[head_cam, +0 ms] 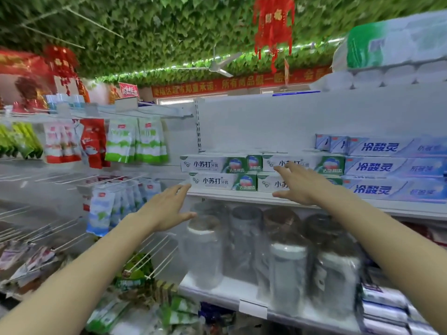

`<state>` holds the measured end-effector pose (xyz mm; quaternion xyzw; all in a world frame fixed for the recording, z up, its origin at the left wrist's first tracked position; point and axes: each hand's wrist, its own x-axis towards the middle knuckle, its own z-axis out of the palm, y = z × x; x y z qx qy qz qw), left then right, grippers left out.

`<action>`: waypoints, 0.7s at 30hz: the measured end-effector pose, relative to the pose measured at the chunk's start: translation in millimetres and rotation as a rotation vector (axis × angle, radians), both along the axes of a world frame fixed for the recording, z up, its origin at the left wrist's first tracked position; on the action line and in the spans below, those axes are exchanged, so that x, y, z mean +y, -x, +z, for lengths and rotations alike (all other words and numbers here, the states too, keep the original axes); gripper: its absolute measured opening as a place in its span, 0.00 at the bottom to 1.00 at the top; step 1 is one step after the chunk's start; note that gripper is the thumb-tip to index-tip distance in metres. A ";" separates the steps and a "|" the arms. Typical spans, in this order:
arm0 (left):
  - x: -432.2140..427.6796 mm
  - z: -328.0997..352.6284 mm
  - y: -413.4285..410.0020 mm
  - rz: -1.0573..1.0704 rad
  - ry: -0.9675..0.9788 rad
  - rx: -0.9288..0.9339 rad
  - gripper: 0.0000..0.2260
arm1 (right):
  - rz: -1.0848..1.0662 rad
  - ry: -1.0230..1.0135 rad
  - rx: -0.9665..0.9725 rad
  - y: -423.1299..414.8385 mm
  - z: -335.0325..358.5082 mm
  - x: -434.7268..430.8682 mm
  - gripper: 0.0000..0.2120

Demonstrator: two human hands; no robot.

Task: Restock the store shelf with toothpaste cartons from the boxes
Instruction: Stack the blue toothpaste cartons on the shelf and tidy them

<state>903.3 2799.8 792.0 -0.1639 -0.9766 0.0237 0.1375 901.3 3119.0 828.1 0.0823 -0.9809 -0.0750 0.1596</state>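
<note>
White-and-green toothpaste cartons (217,172) lie stacked two high on the white shelf (232,195). To their right sit blue-and-white toothpaste cartons (391,168), stacked three high. My left hand (167,209) reaches forward with straight spread fingers, its fingertips just at the lower left carton's end, holding nothing. My right hand (300,182) is held out flat in front of the right pair of green cartons, fingers spread and straight, partly covering them. No box is in view.
Clear jars with white bands (285,262) stand on the shelf below. Hanging packets (135,143) fill wire pegs on the left. Tissue-roll packs (396,44) sit on top of the shelving. Red decorations (273,25) hang from the leafy ceiling.
</note>
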 end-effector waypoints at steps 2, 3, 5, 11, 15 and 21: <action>-6.6 3.6 16.3 -0.009 -0.002 -0.003 0.38 | 0.001 0.025 0.020 21.0 3.8 -11.3 0.37; -10.6 7.4 26.1 -0.013 -0.023 0.011 0.38 | 0.005 0.048 0.036 30.3 5.0 -18.0 0.37; -19.0 16.1 47.7 -0.011 -0.121 0.043 0.39 | 0.022 0.096 0.059 47.4 5.4 -32.2 0.38; -38.7 15.3 128.4 0.034 -0.548 0.104 0.45 | 0.093 0.055 0.135 94.6 1.0 -59.8 0.36; -40.4 10.3 183.2 0.020 -0.858 0.008 0.52 | -0.015 0.250 0.178 121.9 -8.6 -61.0 0.41; -23.8 1.0 229.8 -0.113 -1.090 -0.179 0.49 | -0.152 0.520 0.221 145.5 -17.3 -53.0 0.49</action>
